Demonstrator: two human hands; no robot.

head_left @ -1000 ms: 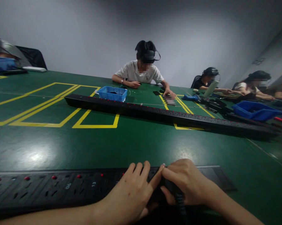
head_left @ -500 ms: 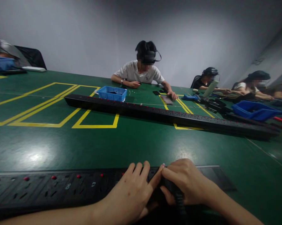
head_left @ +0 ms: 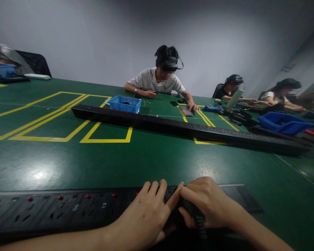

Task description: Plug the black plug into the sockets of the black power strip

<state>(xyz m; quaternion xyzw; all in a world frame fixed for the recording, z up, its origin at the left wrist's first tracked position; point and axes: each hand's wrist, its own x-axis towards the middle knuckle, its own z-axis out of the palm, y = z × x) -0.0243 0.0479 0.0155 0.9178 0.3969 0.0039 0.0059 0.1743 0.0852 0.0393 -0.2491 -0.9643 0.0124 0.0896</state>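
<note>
A long black power strip (head_left: 91,211) with red buttons, slots and white numbers lies along the near edge of the table. My left hand (head_left: 145,214) grips across the strip, its fingers curled over the far edge. Its index finger reaches toward my right hand. My right hand (head_left: 209,200) is closed on a black plug (head_left: 189,207), whose ribbed cord (head_left: 201,228) hangs toward me. The plug is at the strip's socket face. My fingers hide its front end, so I cannot tell how far it is in.
A second long black power strip (head_left: 157,123) lies across the green table (head_left: 120,160). Behind it is a light-blue bin (head_left: 125,104) holding dark parts. A dark-blue bin (head_left: 282,122) and black parts sit at right. Opposite, a co-worker (head_left: 159,80) handles small pieces.
My hands, the plug and the near power strip hold the same position. The co-worker opposite has shifted slightly to the right.
</note>
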